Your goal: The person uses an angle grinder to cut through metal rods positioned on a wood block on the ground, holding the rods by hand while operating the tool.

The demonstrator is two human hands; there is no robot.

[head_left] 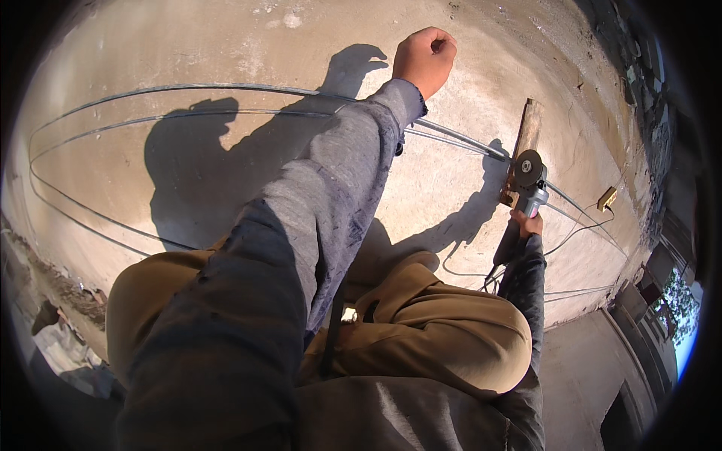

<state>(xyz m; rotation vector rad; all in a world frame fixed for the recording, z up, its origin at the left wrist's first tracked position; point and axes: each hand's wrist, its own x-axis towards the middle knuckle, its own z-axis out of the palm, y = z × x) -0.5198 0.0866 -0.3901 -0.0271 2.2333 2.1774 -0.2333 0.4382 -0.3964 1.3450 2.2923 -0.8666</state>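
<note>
My left hand (423,62) is held out at the upper middle with its fingers curled closed, nothing visible in them, beyond the steel rods (162,114). My right hand (529,221) is wrapped round the handle of a grey angle grinder (534,192) with a dark disc. The grinder's head is over a narrow wooden board (532,120) lying crosswise at the rods, which partly hides where disc and rods meet. The long thin rods curve across the pale concrete surface (90,52). A black cord (558,246) trails from near the grinder.
A small yellowish socket block (607,198) sits to the right on the cord. My bent legs (444,338) are below. Rubble (71,349) lies along the lower left edge, and broken masonry (639,83) lines the upper right. Leaves and sky show at the far right.
</note>
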